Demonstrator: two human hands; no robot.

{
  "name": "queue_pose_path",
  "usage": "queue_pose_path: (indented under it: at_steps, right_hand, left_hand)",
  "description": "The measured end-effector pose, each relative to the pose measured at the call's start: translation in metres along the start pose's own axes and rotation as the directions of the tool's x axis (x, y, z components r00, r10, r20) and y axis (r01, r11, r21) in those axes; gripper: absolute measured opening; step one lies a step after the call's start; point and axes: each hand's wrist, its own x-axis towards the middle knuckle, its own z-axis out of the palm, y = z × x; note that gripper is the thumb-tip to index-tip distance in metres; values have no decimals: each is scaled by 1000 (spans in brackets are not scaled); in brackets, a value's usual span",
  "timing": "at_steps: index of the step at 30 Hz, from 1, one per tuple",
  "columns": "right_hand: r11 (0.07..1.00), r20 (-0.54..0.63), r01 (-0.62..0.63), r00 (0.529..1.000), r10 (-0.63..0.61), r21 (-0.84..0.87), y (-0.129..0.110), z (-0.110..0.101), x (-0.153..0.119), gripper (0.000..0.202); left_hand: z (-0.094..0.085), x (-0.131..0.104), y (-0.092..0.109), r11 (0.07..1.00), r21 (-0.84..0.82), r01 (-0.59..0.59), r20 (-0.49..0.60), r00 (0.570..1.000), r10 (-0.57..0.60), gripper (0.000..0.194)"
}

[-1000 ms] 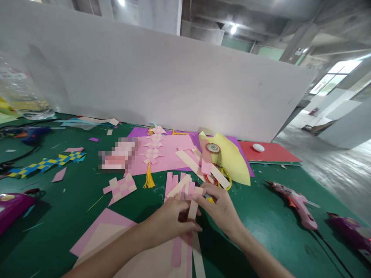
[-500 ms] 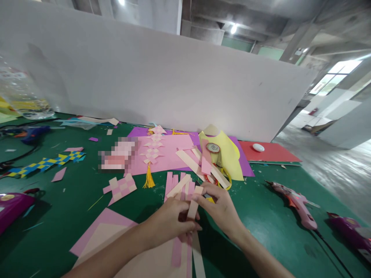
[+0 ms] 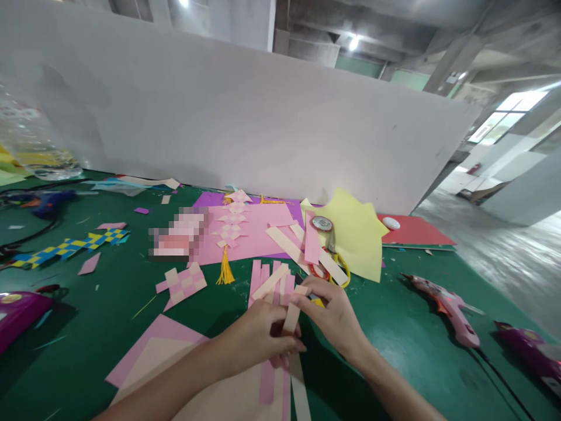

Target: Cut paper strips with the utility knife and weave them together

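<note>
A cream paper strip (image 3: 292, 316) spans both hands near the front middle of the table. My left hand (image 3: 263, 330) is closed on the strip's lower part, with the thumb lying along it. The upper end is pinched between thumb and fingers of my right hand (image 3: 331, 310). Beneath and behind the left hand lie several pink paper strips (image 3: 255, 278), with another cream strip (image 3: 270, 282) slanting over them. More pink and cream paper sheets (image 3: 162, 362) lie under my left forearm. Part of a yellow and black tool (image 3: 316, 302) shows behind the right hand's fingers.
A woven checkered paper piece (image 3: 186, 285) lies to the left, below a tasselled woven ornament (image 3: 232, 225). Scissors (image 3: 336, 257) and a round tin (image 3: 322, 223) rest on yellow paper (image 3: 362, 234). A pink glue gun (image 3: 445, 307) with a cord is at right; a white board (image 3: 245, 111) stands behind.
The yellow paper at the back has shifted and spread to the right, over the purple sheet and the red one's edge. Both hands stay nearly still on the cream strip.
</note>
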Motion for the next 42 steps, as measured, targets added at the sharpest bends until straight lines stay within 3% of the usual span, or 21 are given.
queue_pose_path:
  at_steps: [23, 42]
  right_hand:
    - [999, 46, -40, 998, 38, 36, -2, -1, 1, 23]
    - [998, 55, -33, 998, 30, 53, -1, -2, 1, 23]
  left_hand:
    - [0, -2, 5, 999, 32, -31, 5, 1000, 30, 34]
    - [-1, -1, 3, 998, 35, -49, 4, 999, 49, 34]
